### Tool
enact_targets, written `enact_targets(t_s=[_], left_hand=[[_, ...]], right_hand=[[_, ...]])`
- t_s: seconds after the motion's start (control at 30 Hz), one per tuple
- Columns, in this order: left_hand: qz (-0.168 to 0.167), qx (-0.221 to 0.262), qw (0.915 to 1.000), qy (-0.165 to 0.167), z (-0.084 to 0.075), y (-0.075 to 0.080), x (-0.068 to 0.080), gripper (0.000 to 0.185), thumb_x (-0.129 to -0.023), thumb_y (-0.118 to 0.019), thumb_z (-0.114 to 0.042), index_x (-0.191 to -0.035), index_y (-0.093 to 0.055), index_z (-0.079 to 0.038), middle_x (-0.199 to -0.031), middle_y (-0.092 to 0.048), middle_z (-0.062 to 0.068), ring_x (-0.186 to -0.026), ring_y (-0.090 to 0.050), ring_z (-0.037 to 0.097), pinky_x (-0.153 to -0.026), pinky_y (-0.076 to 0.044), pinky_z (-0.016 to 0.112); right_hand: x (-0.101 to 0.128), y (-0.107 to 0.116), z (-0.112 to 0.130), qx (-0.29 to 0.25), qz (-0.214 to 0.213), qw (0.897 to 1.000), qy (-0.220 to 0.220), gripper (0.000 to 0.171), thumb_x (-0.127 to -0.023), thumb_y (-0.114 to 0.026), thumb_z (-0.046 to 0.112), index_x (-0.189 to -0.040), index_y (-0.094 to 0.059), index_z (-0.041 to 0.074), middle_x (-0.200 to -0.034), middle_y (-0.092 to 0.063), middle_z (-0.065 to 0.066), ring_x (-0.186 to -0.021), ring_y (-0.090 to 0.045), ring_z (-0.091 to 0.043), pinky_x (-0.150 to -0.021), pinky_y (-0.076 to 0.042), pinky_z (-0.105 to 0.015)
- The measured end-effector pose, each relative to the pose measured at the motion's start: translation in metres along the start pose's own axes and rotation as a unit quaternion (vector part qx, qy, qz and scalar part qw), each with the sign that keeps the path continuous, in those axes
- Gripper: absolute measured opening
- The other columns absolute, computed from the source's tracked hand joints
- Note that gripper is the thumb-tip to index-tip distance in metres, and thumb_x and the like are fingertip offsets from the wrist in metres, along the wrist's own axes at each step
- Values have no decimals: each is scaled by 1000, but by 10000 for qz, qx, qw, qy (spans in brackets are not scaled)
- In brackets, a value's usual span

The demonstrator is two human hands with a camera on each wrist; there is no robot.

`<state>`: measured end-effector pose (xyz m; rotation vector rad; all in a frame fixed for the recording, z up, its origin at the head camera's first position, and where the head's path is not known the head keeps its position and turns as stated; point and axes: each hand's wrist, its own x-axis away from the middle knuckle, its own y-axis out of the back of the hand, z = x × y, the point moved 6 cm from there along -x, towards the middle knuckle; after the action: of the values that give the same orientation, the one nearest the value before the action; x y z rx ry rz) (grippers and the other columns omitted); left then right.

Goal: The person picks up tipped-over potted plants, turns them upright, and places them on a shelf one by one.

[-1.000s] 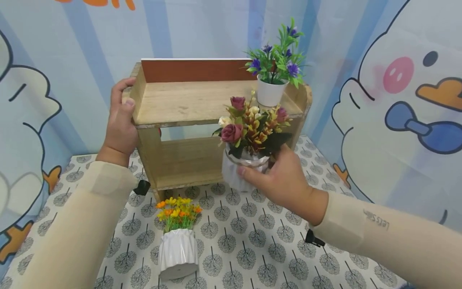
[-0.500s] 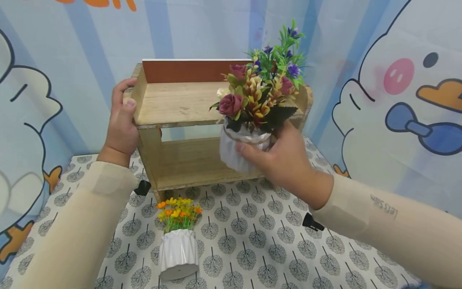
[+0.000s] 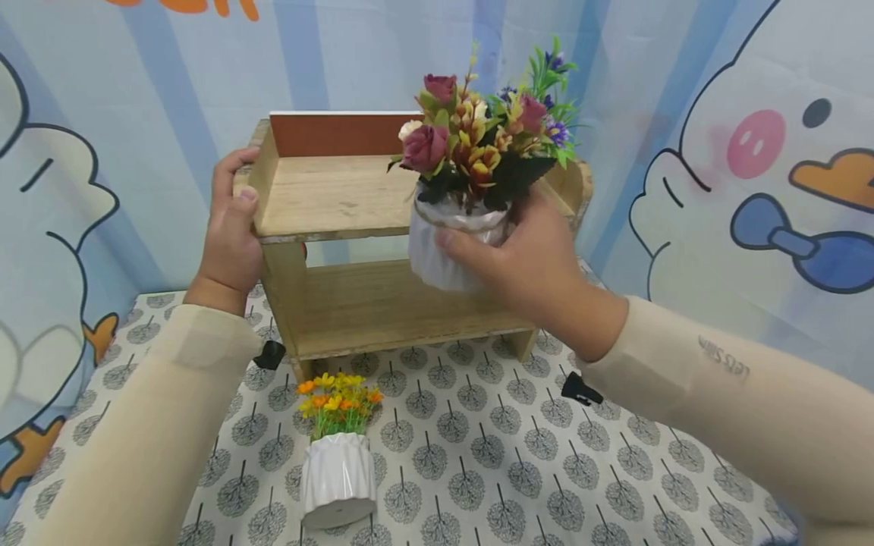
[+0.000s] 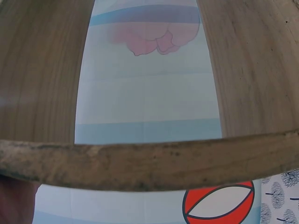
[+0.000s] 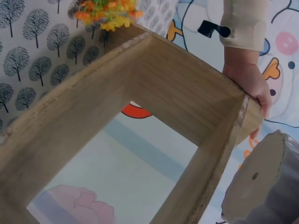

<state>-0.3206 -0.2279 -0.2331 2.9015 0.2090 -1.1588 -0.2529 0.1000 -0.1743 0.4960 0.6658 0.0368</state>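
Observation:
My right hand [image 3: 539,265] grips a white ribbed flower pot [image 3: 430,254] by its side, thumb across the front. Mauve roses and yellow-red artificial flowers [image 3: 471,144] fill it. The pot is raised in front of the upper board of a two-tier wooden shelf [image 3: 341,193]; its underside with a small hole [image 5: 254,176] shows in the right wrist view. My left hand [image 3: 228,227] holds the shelf's left side panel, fingers over the edge and thumb at the front. In the left wrist view, only part of that hand [image 4: 16,200] shows beyond the panel edge [image 4: 140,165].
A purple-flowered plant [image 3: 558,133] stands at the right of the top board, its pot hidden behind the roses. On the tree-patterned tablecloth [image 3: 464,447], a white pot with yellow and orange flowers [image 3: 337,478] sits in front of the shelf. A cartoon backdrop [image 3: 382,53] hangs behind.
My right hand has lifted the rose pot from in front of the lower tier up to the top board's level, covering more of the purple plant. The left hand stays on the shelf.

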Motion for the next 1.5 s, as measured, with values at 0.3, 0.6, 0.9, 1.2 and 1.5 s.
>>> enact_targets(t_s=[0.3, 0.6, 0.9, 1.2, 1.5], left_hand=[[17, -181, 9998, 27, -1, -1, 1, 50, -101, -36, -26, -148, -48, -16, -153, -38, 7, -123, -39, 27, -104, -28, 33], [23, -453, 9990, 40, -1, 0, 1, 51, -102, -35, -27, -150, -47, -16, -155, -37, 6, -125, -38, 25, -106, -26, 34], [21, -540, 9985, 47, -2, 0, 1, 52, -102, -34, -27, -151, -46, -15, -155, -38, 6, -123, -39, 25, -105, -27, 34], [37, -499, 9987, 60, -2, -1, 3, 52, -102, -34, -26, -151, -45, -14, -156, -37, 6, -123, -38, 26, -104, -27, 34], [50, -624, 9980, 29, -4, -2, 2, 52, -102, -33, -26, -151, -45, -13, -154, -38, 6, -122, -39, 24, -104, -28, 33]], right_hand=[[-9, -3, 4, 299, 102, 9986, -434, 88, -82, -89, 41, -154, -49, 12, -145, -63, -7, -130, -61, -19, -108, -50, -34], [-18, -5, 1, 321, 200, 9964, -754, 90, -84, -87, 47, -156, -45, 14, -144, -62, -4, -127, -61, -13, -102, -52, -28], [-26, -7, -6, 399, 172, 9955, -845, 91, -83, -87, 46, -156, -45, 12, -146, -61, -6, -129, -60, -15, -106, -48, -26], [-29, -12, -13, 664, 161, 9932, -940, 94, -82, -87, 52, -156, -45, 12, -146, -62, -6, -129, -61, -16, -107, -48, -26], [-32, -13, -15, 594, 131, 9945, -851, 89, -84, -86, 48, -154, -47, 10, -142, -64, -8, -126, -62, -17, -105, -49, -28]])
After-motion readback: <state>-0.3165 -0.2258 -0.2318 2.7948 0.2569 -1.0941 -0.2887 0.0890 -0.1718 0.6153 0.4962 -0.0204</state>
